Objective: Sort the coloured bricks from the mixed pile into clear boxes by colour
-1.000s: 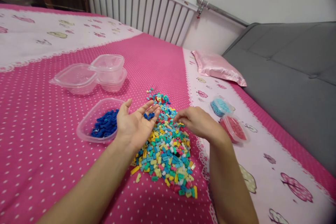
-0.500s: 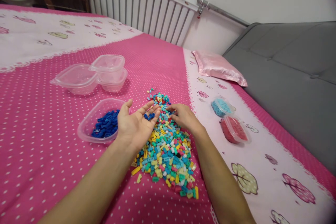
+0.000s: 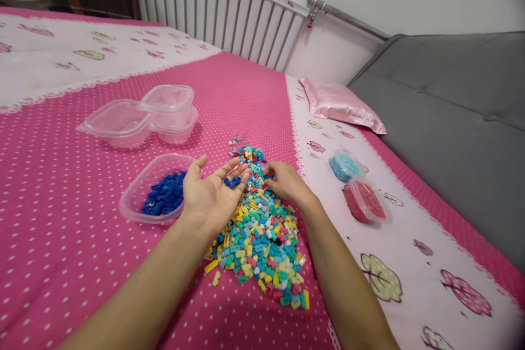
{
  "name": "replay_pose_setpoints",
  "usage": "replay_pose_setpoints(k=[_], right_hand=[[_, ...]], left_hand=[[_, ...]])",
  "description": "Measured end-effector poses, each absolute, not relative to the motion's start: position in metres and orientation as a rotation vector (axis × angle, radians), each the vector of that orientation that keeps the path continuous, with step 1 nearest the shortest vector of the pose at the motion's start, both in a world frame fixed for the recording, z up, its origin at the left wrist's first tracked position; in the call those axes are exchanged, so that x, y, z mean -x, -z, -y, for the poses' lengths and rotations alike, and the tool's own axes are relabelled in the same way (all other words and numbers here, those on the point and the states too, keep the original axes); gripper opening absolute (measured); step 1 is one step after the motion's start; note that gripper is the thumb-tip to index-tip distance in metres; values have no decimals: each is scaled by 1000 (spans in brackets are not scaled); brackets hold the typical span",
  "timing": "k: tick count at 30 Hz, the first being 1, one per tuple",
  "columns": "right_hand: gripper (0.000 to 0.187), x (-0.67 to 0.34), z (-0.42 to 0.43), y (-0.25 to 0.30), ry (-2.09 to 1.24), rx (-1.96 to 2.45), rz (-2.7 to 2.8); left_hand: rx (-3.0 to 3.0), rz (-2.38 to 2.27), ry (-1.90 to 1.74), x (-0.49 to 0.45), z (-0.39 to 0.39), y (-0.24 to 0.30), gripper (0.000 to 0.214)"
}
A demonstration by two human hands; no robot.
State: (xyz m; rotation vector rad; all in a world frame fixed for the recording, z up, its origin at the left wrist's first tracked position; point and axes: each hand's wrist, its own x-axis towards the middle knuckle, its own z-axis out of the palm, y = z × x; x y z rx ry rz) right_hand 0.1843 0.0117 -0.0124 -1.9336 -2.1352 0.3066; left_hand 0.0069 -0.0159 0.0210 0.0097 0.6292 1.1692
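My left hand (image 3: 209, 194) is palm up with its fingers loosely extended, cradling a few dark blue building bricks (image 3: 232, 182) on the fingers. Just right of it, my right hand (image 3: 285, 181) reaches over the pile with thumb and forefinger pinched at a blue brick (image 3: 268, 177). Under and between both hands spreads a long heap of small mixed-colour building bricks (image 3: 262, 246), mostly yellow, teal, green, pink and light blue. A clear plastic tub (image 3: 128, 205) beside my left hand contains many dark blue bricks (image 3: 164, 194); my wrist hides its right side.
Clear lidded containers (image 3: 123, 120) stand on the bedspread (image 3: 61, 175) at the back left, some stacked. To the right are a tub of light blue bricks (image 3: 344, 166) and a tub of red ones (image 3: 363, 202). A pink pillow (image 3: 342, 106) lies near the grey headboard (image 3: 443, 98).
My right hand's thumb and forefinger have closed a little at the heap. The left hand and its blue bricks stay almost as they were.
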Motion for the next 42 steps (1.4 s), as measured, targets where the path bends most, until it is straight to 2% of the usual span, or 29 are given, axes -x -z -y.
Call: replay_pose_setpoints(k=[7, 25, 31, 37, 42], right_hand=[[25, -183, -9, 8, -326, 1954, 2147], [11, -187, -10, 9, -290, 1963, 2035], [10, -187, -10, 4, -384, 1806, 1799], [12, -179, -3, -12, -506, 1466, 1545], [17, -170, 11, -30, -458, 1348, 1441]], left_hand=[[-6, -626, -1169, -6, 16, -22, 46], [-25, -627, -1169, -6, 16, -22, 48], [-14, -642, -1172, -6, 17, -22, 48], [1, -632, -1128, -6, 18, -21, 49], [6, -606, -1061, -6, 18, -20, 53]])
